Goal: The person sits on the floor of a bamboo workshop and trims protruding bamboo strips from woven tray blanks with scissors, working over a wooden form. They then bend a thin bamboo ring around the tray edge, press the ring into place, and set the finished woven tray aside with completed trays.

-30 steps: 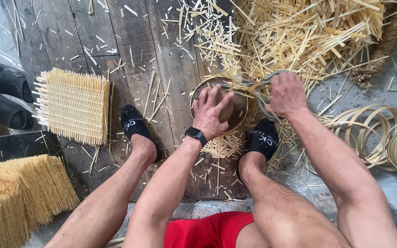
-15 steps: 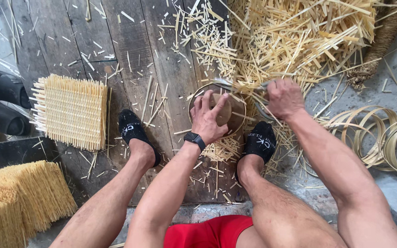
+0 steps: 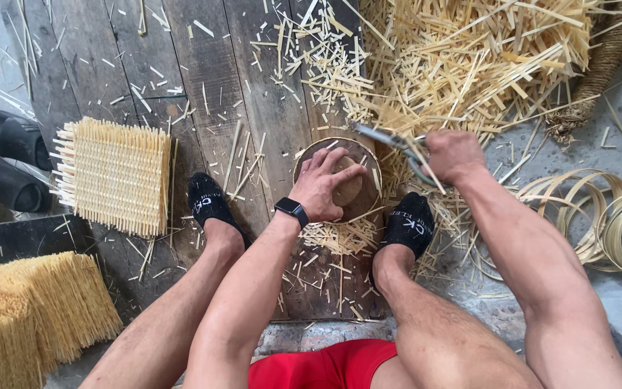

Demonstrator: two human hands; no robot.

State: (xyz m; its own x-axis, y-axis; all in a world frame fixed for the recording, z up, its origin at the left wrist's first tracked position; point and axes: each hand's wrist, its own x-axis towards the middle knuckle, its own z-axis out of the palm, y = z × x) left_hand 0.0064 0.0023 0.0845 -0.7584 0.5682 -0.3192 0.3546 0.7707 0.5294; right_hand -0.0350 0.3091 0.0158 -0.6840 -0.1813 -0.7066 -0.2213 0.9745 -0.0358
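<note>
From the head view, I am seated with my feet in black socks on a dark plank floor. My left hand lies flat on a round woven piece, fingers spread apart and pressing down on its middle, the thumb toward the near rim. The piece sits between my feet, just far of them, ringed by a thin bent hoop.

My right hand is closed tight round the handles of a pair of shears, whose blades point left to the far right edge of the hoop. Whether the blades are parted I cannot tell.

The piece looks light and springy — thin strips that would flex and slide on the boards, so I judge a flat palm on the centre holds it best, not a pinch at the rim, where the cut ends look sharp and brittle.

Right and far lies a heap of straw-coloured offcuts; coiled strips lie at the right. Left is a finished mat — beyond it black sandals — and bundled sticks sit near left.
</note>
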